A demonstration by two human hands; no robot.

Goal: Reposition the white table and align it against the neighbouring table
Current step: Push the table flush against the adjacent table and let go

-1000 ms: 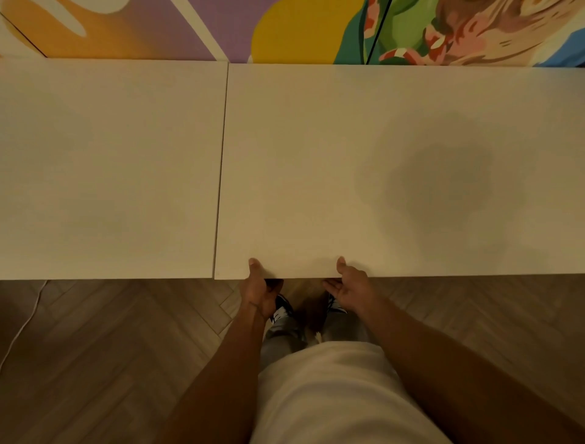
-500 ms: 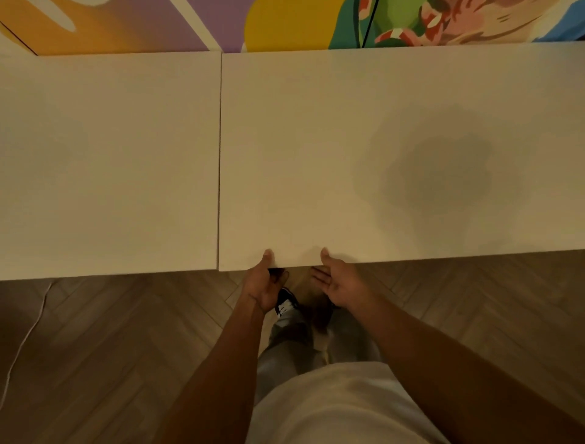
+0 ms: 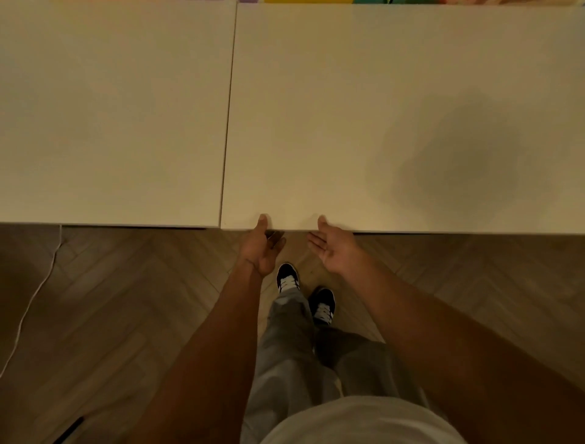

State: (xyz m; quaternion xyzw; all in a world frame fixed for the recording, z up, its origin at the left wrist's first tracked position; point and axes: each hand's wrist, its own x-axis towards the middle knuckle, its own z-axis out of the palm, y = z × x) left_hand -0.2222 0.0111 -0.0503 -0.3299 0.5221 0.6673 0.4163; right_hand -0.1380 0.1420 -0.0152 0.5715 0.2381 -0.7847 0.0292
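Observation:
The white table (image 3: 395,104) fills the upper right. Its left side lies along the neighbouring table (image 3: 110,111), with only a thin dark seam between them. At the seam, its front edge sits slightly nearer to me than the neighbour's. My left hand (image 3: 261,247) grips that front edge just right of the seam, thumb on top and fingers curled below. My right hand (image 3: 332,250) is a little further right, with its thumb on the edge, palm up and fingers loosely straight below the edge.
Herringbone wood floor (image 3: 126,317) lies in front of the tables. A white cable (image 3: 34,301) runs across it at the left. My legs and dark shoes (image 3: 288,279) stand just behind the table edge. A strip of colourful wall mural (image 3: 316,1) shows beyond the tables.
The view has tilted down, so the mural is nearly out of sight. Both hands stay on the white table's front edge, and my right hand's fingers have loosened and straightened.

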